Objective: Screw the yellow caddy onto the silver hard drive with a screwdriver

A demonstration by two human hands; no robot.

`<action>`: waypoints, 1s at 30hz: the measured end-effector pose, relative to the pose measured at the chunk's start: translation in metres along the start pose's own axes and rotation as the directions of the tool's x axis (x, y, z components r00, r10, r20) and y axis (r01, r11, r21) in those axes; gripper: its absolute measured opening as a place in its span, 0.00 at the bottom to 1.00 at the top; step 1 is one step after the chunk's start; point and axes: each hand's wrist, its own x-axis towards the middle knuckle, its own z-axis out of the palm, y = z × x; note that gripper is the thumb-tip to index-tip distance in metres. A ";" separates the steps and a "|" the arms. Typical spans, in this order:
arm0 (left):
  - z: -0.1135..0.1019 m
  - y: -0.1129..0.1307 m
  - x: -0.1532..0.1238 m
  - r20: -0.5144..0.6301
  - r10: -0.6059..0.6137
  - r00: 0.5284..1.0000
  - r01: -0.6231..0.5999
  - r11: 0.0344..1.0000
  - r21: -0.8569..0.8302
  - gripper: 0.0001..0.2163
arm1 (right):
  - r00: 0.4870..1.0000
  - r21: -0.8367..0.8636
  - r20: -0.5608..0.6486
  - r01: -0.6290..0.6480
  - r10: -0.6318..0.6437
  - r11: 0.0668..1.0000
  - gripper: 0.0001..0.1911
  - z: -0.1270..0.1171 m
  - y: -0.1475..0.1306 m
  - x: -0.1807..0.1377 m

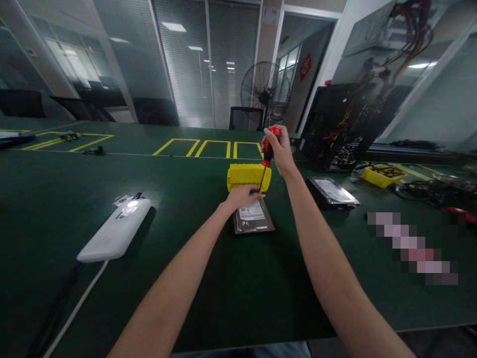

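Observation:
A hard drive (251, 223) with a white label lies on the green table in front of me. My left hand (242, 196) grips its far end, thumb and fingers close around the screwdriver's tip. In my right hand (280, 149) is a red and black screwdriver (267, 158), held nearly upright with its shaft pointing down at the far part of the drive. Whether the tip sits in a screw is hidden by my left fingers. Just behind the drive stands a yellow plastic box (246, 174), its open side not visible.
To the right lie a second hard drive (331, 191), a yellow tray (382, 175) with cables and a black computer case (331, 129). On the left a white power bank (117, 231) trails a cable (80, 303). Yellow tape rectangles (214, 142) mark the far table.

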 end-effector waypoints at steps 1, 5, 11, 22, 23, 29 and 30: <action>0.000 0.000 -0.001 0.000 0.004 1.000 -0.004 1.000 -0.005 0.26 | 1.000 -0.021 -0.010 0.014 -0.014 1.000 0.22 0.000 0.001 0.000; -0.001 0.001 -0.002 -0.003 0.011 1.000 -0.012 0.999 -0.052 0.26 | 0.998 -0.027 -0.061 0.019 -0.021 0.999 0.25 -0.003 0.006 0.001; -0.001 0.000 -0.003 -0.009 0.015 1.000 -0.016 0.997 -0.077 0.26 | 0.995 0.028 -0.090 -0.037 0.039 0.999 0.24 -0.009 0.009 0.002; 0.000 -0.002 -0.001 -0.003 0.004 1.000 -0.004 0.998 -0.058 0.27 | 0.997 0.121 -0.060 -0.048 0.056 0.991 0.20 -0.007 0.004 0.002; 0.000 -0.001 -0.001 -0.001 -0.002 1.000 0.002 0.999 -0.050 0.27 | 0.997 0.123 -0.063 -0.044 0.052 0.991 0.20 -0.006 0.003 0.002; -0.002 0.001 -0.002 -0.003 0.003 1.000 -0.003 0.998 -0.055 0.25 | 0.998 0.111 -0.067 -0.015 0.022 0.994 0.19 -0.004 0.002 0.002; -0.002 0.001 -0.003 -0.005 0.005 1.000 -0.005 0.999 -0.054 0.25 | 0.997 0.108 -0.070 -0.015 0.023 0.994 0.19 -0.004 0.002 0.002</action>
